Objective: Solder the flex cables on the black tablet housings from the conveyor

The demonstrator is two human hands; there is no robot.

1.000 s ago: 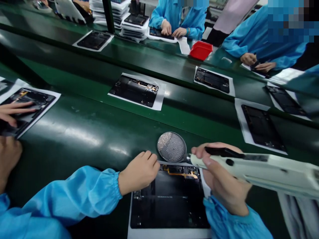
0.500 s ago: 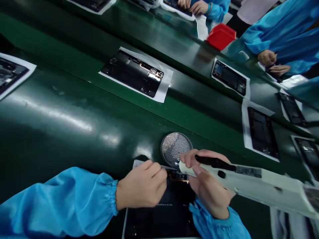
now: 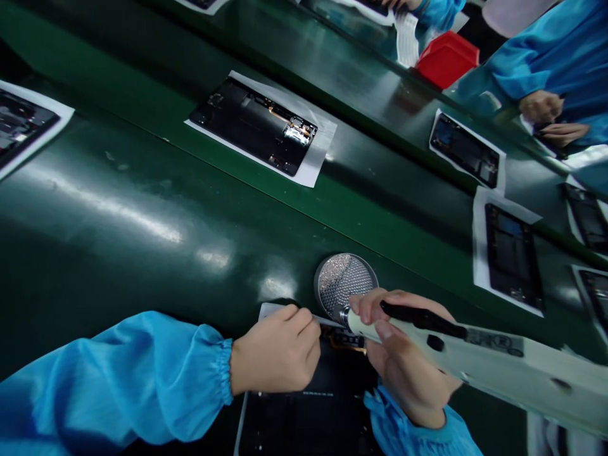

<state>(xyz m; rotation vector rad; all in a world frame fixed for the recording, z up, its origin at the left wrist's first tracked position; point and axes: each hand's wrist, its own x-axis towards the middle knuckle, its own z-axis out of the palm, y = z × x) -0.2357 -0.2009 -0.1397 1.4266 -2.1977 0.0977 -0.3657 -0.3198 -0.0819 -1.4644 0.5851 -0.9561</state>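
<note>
A glossy dark green conveyor belt (image 3: pixel 118 209) runs across the view, with a lighter green strip (image 3: pixel 361 221) along its far edge and a second green surface (image 3: pixel 304 57) beyond. On the near belt lie a round metal screw tray (image 3: pixel 345 283) and an opened black tablet (image 3: pixel 327 405) on white paper at the bottom edge. Farther out lie more opened tablets on paper sheets (image 3: pixel 259 126) (image 3: pixel 465 151) (image 3: pixel 513 256), and a red bin (image 3: pixel 446 58) sits at the far side.
</note>
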